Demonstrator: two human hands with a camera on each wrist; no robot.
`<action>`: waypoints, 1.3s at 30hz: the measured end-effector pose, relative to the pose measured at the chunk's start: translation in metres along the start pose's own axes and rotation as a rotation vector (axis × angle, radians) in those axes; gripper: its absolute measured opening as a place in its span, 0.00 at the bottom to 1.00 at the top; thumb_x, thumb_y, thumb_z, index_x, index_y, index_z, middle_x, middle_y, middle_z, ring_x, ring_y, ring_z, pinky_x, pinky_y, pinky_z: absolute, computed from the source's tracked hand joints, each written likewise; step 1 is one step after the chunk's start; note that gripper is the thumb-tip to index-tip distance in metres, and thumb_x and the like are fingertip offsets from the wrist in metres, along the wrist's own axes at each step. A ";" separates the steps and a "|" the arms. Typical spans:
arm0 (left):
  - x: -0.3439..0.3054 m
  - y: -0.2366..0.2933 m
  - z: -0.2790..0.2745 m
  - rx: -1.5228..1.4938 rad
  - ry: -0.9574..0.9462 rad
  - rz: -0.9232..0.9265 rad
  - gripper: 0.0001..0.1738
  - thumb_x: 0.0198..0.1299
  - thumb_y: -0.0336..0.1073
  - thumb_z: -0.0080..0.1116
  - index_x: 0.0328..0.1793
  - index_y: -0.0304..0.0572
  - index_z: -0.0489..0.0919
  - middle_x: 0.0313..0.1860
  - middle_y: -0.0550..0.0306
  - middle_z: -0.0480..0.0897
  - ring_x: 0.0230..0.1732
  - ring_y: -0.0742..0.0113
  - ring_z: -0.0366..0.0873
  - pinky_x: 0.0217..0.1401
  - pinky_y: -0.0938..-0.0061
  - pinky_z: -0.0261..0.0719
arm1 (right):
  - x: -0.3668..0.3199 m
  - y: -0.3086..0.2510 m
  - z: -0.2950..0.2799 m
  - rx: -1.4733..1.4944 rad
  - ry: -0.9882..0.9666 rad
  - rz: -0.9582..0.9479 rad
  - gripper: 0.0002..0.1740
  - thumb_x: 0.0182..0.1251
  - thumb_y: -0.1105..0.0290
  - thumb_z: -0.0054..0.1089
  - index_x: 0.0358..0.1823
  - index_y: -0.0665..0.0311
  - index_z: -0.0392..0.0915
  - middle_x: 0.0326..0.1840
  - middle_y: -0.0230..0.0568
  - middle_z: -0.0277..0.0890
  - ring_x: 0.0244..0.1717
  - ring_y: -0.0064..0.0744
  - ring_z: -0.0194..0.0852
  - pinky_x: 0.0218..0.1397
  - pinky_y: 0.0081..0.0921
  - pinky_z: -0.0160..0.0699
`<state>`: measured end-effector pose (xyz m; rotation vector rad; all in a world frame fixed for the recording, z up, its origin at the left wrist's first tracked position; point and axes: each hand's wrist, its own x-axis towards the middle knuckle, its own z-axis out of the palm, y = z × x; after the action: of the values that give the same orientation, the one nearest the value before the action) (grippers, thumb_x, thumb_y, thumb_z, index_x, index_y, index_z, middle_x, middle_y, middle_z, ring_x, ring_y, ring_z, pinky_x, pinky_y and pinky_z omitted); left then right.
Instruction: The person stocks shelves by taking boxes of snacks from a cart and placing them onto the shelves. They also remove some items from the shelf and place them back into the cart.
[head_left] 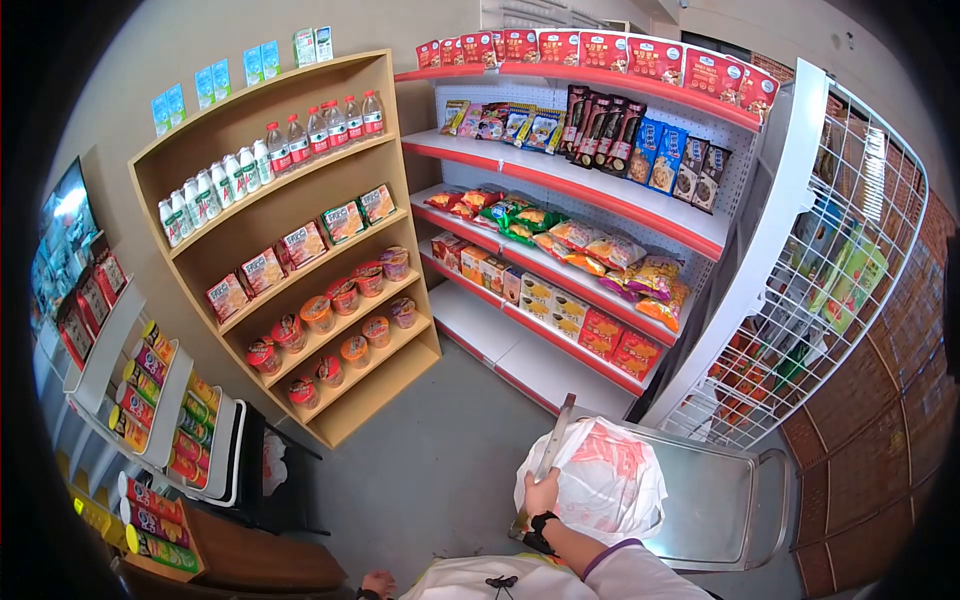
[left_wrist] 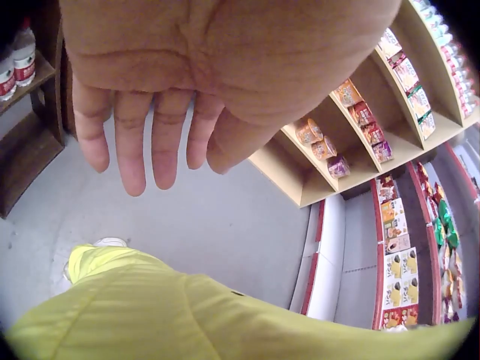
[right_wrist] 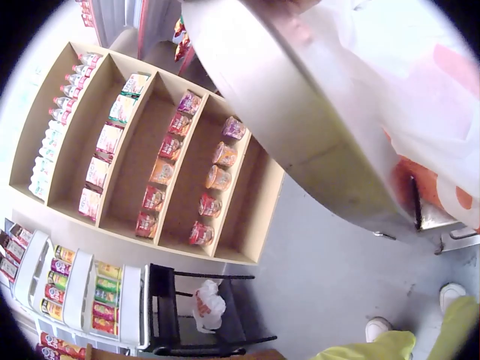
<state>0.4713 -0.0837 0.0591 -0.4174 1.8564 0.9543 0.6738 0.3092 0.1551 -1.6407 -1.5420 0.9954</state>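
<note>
My right hand (head_left: 541,492) grips the flat metal handle (head_left: 557,440) at the near end of a metal cart (head_left: 705,500). A white plastic bag (head_left: 610,480) with red print sits on the cart, right beside that hand. In the right wrist view the handle (right_wrist: 292,120) fills the upper middle, and the bag (right_wrist: 390,82) lies against its right side. Only a sliver of the gripping hand shows there. My left hand (head_left: 378,583) hangs low at the bottom of the head view. Its fingers (left_wrist: 131,142) are relaxed and hold nothing in the left wrist view.
A wooden shelf (head_left: 330,436) with bottles, boxes and cup noodles stands ahead left. Beside it is a red-edged shelf (head_left: 470,330) with snacks. A white wire rack (head_left: 790,240) rises at right. Canister racks (head_left: 150,400) and a black chair (head_left: 300,490) stand left, around grey floor (head_left: 420,450).
</note>
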 end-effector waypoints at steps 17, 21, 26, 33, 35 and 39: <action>0.020 -0.036 -0.006 0.141 0.108 0.101 0.16 0.52 0.35 0.57 0.48 0.42 0.80 0.30 0.58 0.83 0.29 0.67 0.82 0.24 0.72 0.75 | 0.000 0.000 0.002 0.079 -0.066 -0.006 0.30 0.56 0.66 0.58 0.53 0.77 0.57 0.40 0.70 0.72 0.46 0.65 0.70 0.50 0.43 0.67; 0.000 -0.046 -0.009 0.127 0.128 0.114 0.18 0.50 0.36 0.59 0.48 0.39 0.80 0.30 0.58 0.83 0.28 0.68 0.82 0.21 0.74 0.74 | 0.010 0.021 0.013 0.090 -0.101 0.029 0.32 0.56 0.67 0.58 0.55 0.79 0.55 0.43 0.72 0.71 0.47 0.65 0.70 0.52 0.42 0.66; -0.021 -0.061 -0.005 0.182 0.200 0.136 0.17 0.51 0.37 0.59 0.48 0.44 0.80 0.30 0.56 0.83 0.26 0.70 0.81 0.19 0.77 0.73 | 0.014 0.032 0.016 0.186 -0.137 0.052 0.32 0.57 0.69 0.57 0.56 0.80 0.54 0.44 0.70 0.71 0.47 0.62 0.70 0.52 0.40 0.66; -0.036 -0.083 0.003 0.442 0.195 0.332 0.17 0.53 0.47 0.55 0.39 0.42 0.81 0.26 0.57 0.82 0.22 0.67 0.79 0.23 0.71 0.74 | 0.030 0.068 0.037 0.058 -0.012 -0.206 0.25 0.59 0.72 0.55 0.52 0.77 0.55 0.26 0.51 0.71 0.22 0.40 0.72 0.22 0.33 0.72; -0.020 -0.109 -0.001 0.684 0.209 0.518 0.17 0.53 0.47 0.55 0.39 0.43 0.81 0.26 0.57 0.82 0.21 0.67 0.78 0.22 0.71 0.73 | 0.023 0.055 0.026 -0.004 -0.051 -0.219 0.26 0.60 0.71 0.55 0.53 0.79 0.55 0.28 0.53 0.72 0.24 0.43 0.73 0.24 0.34 0.73; -0.041 -0.099 0.010 0.171 0.355 0.208 0.12 0.48 0.42 0.60 0.37 0.46 0.82 0.34 0.55 0.84 0.32 0.62 0.82 0.40 0.70 0.80 | 0.022 0.046 0.024 0.182 -0.111 -0.079 0.26 0.60 0.69 0.54 0.53 0.80 0.55 0.38 0.60 0.71 0.33 0.50 0.74 0.35 0.37 0.74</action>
<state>0.5602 -0.1436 0.0505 -0.3077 2.3208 0.8904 0.6758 0.3268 0.1015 -1.4099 -1.5273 1.1643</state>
